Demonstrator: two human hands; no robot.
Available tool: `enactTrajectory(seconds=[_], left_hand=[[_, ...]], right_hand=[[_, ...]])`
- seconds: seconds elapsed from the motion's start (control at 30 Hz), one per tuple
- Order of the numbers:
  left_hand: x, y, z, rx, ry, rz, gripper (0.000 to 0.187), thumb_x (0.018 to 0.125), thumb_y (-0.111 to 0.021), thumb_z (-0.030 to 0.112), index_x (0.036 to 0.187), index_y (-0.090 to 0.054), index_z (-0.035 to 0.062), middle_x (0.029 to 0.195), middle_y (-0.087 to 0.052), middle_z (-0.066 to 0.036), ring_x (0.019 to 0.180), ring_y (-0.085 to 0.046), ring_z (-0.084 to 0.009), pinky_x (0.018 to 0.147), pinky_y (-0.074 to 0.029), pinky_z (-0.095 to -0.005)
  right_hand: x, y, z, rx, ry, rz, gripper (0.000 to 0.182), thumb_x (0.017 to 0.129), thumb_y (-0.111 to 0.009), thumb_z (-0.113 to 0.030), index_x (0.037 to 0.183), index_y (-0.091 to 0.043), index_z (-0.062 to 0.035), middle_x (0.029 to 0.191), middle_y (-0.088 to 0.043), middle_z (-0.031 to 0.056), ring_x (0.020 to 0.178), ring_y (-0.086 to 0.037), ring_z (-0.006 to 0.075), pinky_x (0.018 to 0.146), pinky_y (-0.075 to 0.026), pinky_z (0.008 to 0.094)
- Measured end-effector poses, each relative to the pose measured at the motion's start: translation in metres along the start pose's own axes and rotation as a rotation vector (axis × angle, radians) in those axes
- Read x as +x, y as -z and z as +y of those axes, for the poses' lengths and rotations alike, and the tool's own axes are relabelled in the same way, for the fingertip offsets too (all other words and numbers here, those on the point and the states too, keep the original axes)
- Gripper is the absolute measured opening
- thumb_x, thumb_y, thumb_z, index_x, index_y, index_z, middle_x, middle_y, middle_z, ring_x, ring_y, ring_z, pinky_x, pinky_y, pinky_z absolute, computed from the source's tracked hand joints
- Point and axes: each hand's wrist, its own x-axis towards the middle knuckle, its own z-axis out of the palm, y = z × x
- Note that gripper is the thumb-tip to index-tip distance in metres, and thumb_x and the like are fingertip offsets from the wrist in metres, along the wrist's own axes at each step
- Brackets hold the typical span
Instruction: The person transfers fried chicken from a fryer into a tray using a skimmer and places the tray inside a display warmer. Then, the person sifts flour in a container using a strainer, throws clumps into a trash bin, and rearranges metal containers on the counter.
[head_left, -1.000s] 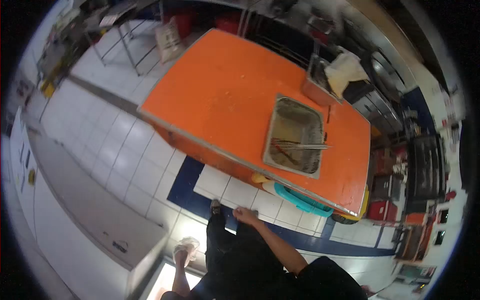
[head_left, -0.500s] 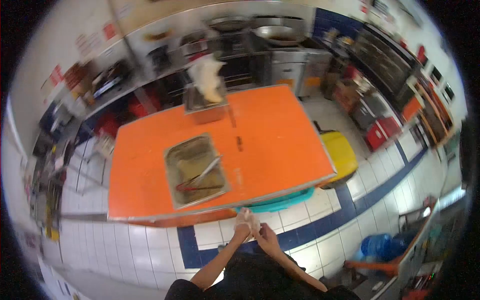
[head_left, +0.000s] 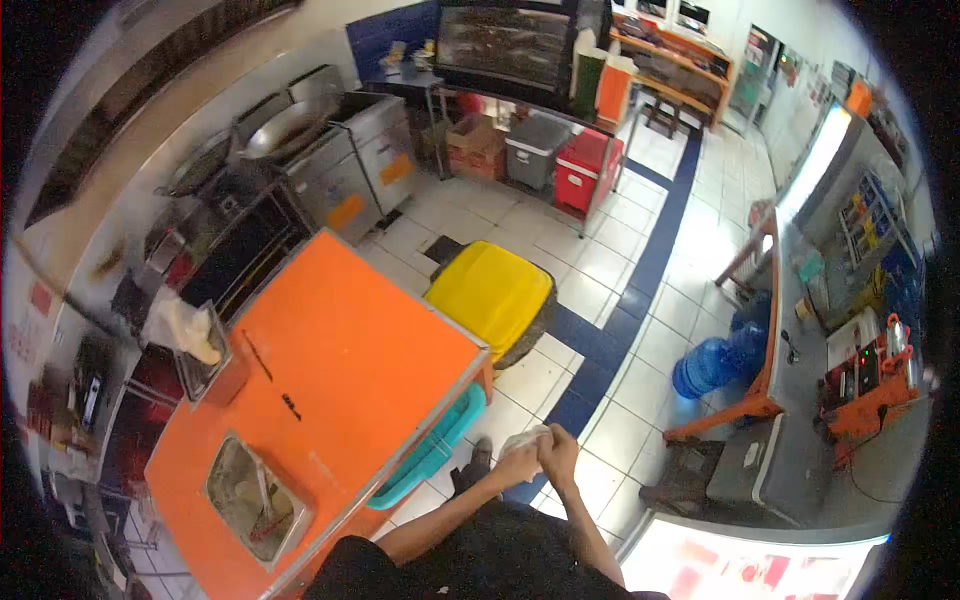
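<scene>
The person stands just off the near corner of the orange table [head_left: 330, 370], both hands brought together in front of the body over the tiled floor [head_left: 640, 250]. The left hand [head_left: 517, 462] appears half-covered by a thin, pale plastic glove [head_left: 524, 441], and the right hand [head_left: 560, 455] pinches at it by the wrist; the right grip looks narrow and closed on the glove, while I cannot tell how the left fingers are set inside it. To my eye the glove is being worked onto or off that hand, and I can't say which. Finishing would need a steady tug along the fingers without tearing the film. On the table, toward its far-left end, a metal tray [head_left: 255, 500] with tongs in it sits untouched, a yellow bin [head_left: 490, 290] beside the table's right edge.
</scene>
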Motion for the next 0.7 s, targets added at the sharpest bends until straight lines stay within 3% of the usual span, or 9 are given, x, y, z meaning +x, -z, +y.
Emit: enactTrajectory(seconds=[0.03, 0.1, 0.17, 0.2, 0.33, 0.43, 0.5, 0.6, 0.7], left_hand=[[0.013, -0.016, -0.001, 0.023, -0.098, -0.102, 0.03, 0.084, -0.051, 0.024, 0.081, -0.061, -0.0038, 0.082, -0.063, -0.023, 0.079, -0.061, -0.0402, 0.074, -0.046, -0.0494], [0.042, 0.067, 0.054, -0.341, 0.242, -0.218, 0.03, 0.085, -0.049, 0.022, 0.082, -0.061, -0.0055, 0.081, -0.063, -0.025, 0.078, -0.062, -0.0403, 0.072, -0.047, -0.0487], [0.068, 0.071, 0.057, -0.379, 0.11, -0.216, 0.03, 0.085, -0.049, 0.022, 0.082, -0.061, -0.0051, 0.081, -0.063, -0.025, 0.078, -0.063, -0.0389, 0.071, -0.048, -0.0468], [0.087, 0.087, 0.06, -0.393, -0.025, -0.199, 0.03, 0.085, -0.048, 0.022, 0.082, -0.062, -0.0047, 0.082, -0.063, -0.025, 0.078, -0.063, -0.0374, 0.07, -0.049, -0.0449], [0.168, 0.156, 0.072, -0.835, 0.021, -0.267, 0.028, 0.086, -0.05, 0.024, 0.089, -0.061, -0.0014, 0.079, -0.063, -0.014, 0.071, -0.062, -0.0233, 0.067, -0.05, -0.0353], [0.261, 0.157, 0.075, -1.592, 0.273, -0.586, 0.026, 0.088, -0.05, 0.023, 0.094, -0.059, 0.0, 0.082, -0.061, -0.007, 0.068, -0.061, -0.02, 0.066, -0.052, -0.0332], [0.313, 0.111, 0.067, -1.88, 0.428, -0.824, 0.027, 0.09, -0.047, 0.024, 0.1, -0.056, 0.0009, 0.09, -0.06, -0.006, 0.071, -0.061, -0.0181, 0.067, -0.053, -0.0307], [0.383, 0.105, 0.052, -1.906, 0.233, -0.986, 0.029, 0.092, -0.046, 0.028, 0.102, -0.054, 0.0019, 0.09, -0.06, -0.006, 0.071, -0.061, -0.0139, 0.063, -0.053, -0.0263], [0.442, 0.108, 0.057, -1.967, 0.394, -1.116, 0.03, 0.091, -0.049, 0.03, 0.103, -0.056, 0.0029, 0.088, -0.061, -0.005, 0.067, -0.06, -0.0123, 0.059, -0.052, -0.0245]], right_hand=[[0.006, 0.01, 0.003, 0.136, -0.102, 0.005, 0.021, 0.083, -0.05, -0.012, 0.066, -0.047, 0.0007, 0.055, -0.043, 0.0031, 0.054, -0.04, 0.0094, 0.048, -0.034, 0.0305], [0.019, 0.024, 0.011, 0.321, -0.287, -0.004, 0.018, 0.082, -0.049, -0.011, 0.068, -0.05, -0.0003, 0.06, -0.05, 0.0029, 0.059, -0.045, 0.01, 0.053, -0.038, 0.0292], [0.036, 0.035, 0.01, 0.425, -0.322, 0.062, 0.015, 0.083, -0.049, -0.01, 0.074, -0.054, -0.0006, 0.07, -0.057, 0.0028, 0.068, -0.05, 0.0105, 0.063, -0.041, 0.0265], [0.051, 0.041, 0.02, 0.52, -0.197, -0.05, 0.022, 0.085, -0.051, -0.015, 0.099, -0.057, -0.0005, 0.092, -0.059, 0.0064, 0.086, -0.056, 0.0142, 0.078, -0.045, 0.0271], [0.128, 0.082, -0.037, 1.128, -0.327, -0.342, 0.058, 0.088, -0.049, -0.029, 0.135, -0.033, 0.0006, 0.127, -0.046, 0.0132, 0.114, -0.052, 0.0258, 0.098, -0.043, 0.0345], [0.198, 0.126, -0.034, 1.193, -0.337, -0.389, 0.054, 0.091, -0.047, -0.033, 0.13, -0.039, 0.0027, 0.124, -0.05, 0.0149, 0.111, -0.054, 0.0257, 0.097, -0.043, 0.0364], [0.208, 0.14, 0.015, 1.111, -0.606, -0.158, 0.052, 0.092, -0.046, -0.036, 0.127, -0.043, 0.0016, 0.119, -0.054, 0.0148, 0.107, -0.056, 0.0244, 0.094, -0.045, 0.0377], [0.254, 0.143, 0.024, 1.195, -0.744, 0.163, 0.045, 0.092, -0.046, -0.035, 0.12, -0.049, 0.0005, 0.109, -0.058, 0.0142, 0.101, -0.058, 0.0235, 0.088, -0.047, 0.0364], [0.307, 0.155, 0.038, 1.434, -0.778, 0.301, 0.032, 0.088, -0.049, -0.028, 0.102, -0.059, -0.0012, 0.096, -0.062, 0.0119, 0.088, -0.061, 0.0242, 0.079, -0.049, 0.0359]])
